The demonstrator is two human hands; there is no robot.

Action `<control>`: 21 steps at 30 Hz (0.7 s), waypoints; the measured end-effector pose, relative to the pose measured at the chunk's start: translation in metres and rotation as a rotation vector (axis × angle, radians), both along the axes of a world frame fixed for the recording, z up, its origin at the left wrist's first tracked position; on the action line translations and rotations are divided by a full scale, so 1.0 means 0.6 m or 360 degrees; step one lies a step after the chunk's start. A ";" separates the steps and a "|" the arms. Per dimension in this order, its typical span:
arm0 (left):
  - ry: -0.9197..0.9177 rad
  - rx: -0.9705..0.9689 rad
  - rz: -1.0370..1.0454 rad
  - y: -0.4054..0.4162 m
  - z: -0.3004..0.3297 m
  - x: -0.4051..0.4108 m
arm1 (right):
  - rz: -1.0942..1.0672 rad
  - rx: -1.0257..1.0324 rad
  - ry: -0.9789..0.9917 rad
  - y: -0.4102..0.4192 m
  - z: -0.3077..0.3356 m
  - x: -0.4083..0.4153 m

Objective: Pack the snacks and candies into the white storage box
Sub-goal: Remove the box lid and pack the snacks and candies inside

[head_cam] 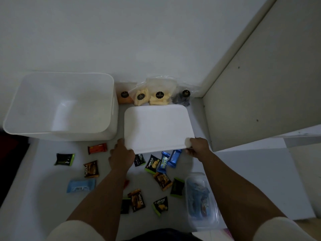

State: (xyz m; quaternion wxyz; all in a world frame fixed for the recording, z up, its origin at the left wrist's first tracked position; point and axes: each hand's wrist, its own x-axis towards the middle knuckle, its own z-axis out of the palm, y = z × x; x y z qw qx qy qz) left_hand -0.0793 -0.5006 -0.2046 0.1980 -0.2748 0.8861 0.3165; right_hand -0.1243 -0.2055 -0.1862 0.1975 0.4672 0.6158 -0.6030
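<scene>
The white storage box [111, 119] stands open and empty at the left on the white floor. To its right, both hands hold the white lid [158, 127] by its near corners: my left hand [122, 155] grips the near-left corner, my right hand [197, 147] the near-right one. Several small snack packets lie scattered below the lid, among them a brown Nextar pack [91, 169], a light blue bar [80, 186], a blue candy [163, 161] and an orange-brown bar [97, 148]. Clear bags of snacks [157, 97] lean against the wall behind the lid.
A clear plastic container [201, 200] with blue-wrapped items lies at the lower right. An open cabinet door [260, 93] stands at the right. The white wall [121, 40] runs behind the box and the bags. A dark area borders the floor at the far left.
</scene>
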 end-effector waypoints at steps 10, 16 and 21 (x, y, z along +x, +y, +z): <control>0.0232 0.0151 0.0132 0.005 -0.028 0.017 | -0.0276 -0.0309 -0.0041 0.005 -0.026 0.033; 0.0272 0.0078 0.0061 0.001 -0.042 0.028 | -0.0067 0.0042 -0.0075 -0.012 -0.040 0.046; 0.0263 0.0067 -0.0025 -0.004 -0.050 0.040 | 0.0285 0.0440 0.0014 -0.033 -0.046 0.056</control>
